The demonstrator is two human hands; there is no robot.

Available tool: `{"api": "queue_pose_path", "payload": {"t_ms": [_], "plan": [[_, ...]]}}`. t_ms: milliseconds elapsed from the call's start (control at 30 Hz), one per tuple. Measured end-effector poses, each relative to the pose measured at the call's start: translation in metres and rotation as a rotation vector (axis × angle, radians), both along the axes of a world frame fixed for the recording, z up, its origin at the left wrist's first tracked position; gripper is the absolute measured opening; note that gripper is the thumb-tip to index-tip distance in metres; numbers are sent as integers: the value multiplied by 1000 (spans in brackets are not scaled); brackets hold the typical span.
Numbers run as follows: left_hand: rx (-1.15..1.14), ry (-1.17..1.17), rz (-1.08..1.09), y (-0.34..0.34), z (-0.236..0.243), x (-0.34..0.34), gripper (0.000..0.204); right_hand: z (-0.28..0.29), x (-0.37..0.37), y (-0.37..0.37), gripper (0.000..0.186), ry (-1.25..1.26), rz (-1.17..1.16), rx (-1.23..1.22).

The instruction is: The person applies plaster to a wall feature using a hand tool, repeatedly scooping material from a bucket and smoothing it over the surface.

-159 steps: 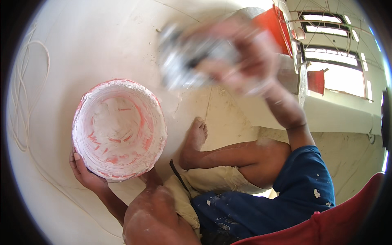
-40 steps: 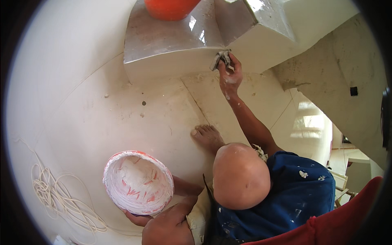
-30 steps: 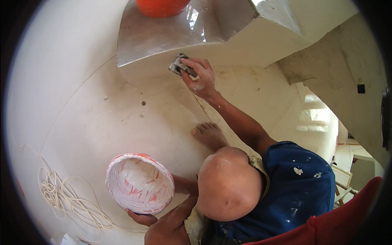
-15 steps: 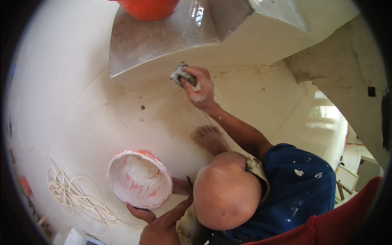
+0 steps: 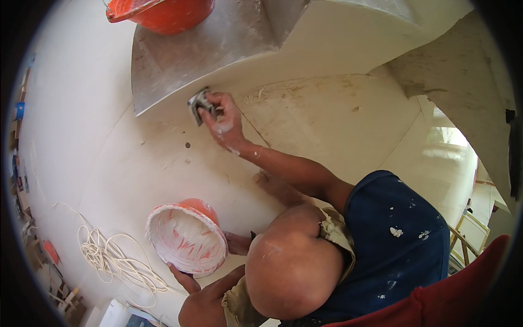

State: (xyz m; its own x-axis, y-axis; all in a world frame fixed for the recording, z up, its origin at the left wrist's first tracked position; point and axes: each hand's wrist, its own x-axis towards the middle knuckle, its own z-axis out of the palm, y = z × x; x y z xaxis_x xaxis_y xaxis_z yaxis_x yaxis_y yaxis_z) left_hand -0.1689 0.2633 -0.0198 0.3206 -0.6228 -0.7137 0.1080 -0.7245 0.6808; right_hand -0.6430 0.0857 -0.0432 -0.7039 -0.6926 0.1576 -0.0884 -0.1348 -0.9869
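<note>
1. An orange bucket point(image 5: 163, 12) stood at the top edge, on a grey plastered step point(image 5: 201, 52).
2. A loose coil of white cord point(image 5: 111, 259) lay on the pale floor point(image 5: 98, 109) at lower left.
3. A rough grey concrete underside of a stair point(image 5: 463, 71) filled the upper right.
4. A wooden ladder frame point(image 5: 463, 240) showed at the right edge.
5. Small coloured items, too blurred to name, lined the far left rim.
</note>
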Motion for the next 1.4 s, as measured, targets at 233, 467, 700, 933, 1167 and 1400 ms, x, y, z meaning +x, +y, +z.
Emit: {"api": "queue_pose_path", "payload": {"t_ms": [233,467,700,933,1167,1400], "plan": [[215,-173,-71,29,17,36,73,-45,-64,64,38,-363,-241,-87],[134,-370,11,11,50,48,71,-72,-153,59,40,-623,-585,-237],[-272,-576,-469,-162,109,4,55,-17,15,11,49,-549,171,-22],[-65,-912,-995,-261,161,34,49,-20,-80,85,46,-807,-328,-147],[63,-929,-804,-305,142,116,54,-77,-211,105,29,-709,-584,-118],[230,-702,-780,-277,99,66,54,-57,-23,3,42,-1024,-306,-20]]}}
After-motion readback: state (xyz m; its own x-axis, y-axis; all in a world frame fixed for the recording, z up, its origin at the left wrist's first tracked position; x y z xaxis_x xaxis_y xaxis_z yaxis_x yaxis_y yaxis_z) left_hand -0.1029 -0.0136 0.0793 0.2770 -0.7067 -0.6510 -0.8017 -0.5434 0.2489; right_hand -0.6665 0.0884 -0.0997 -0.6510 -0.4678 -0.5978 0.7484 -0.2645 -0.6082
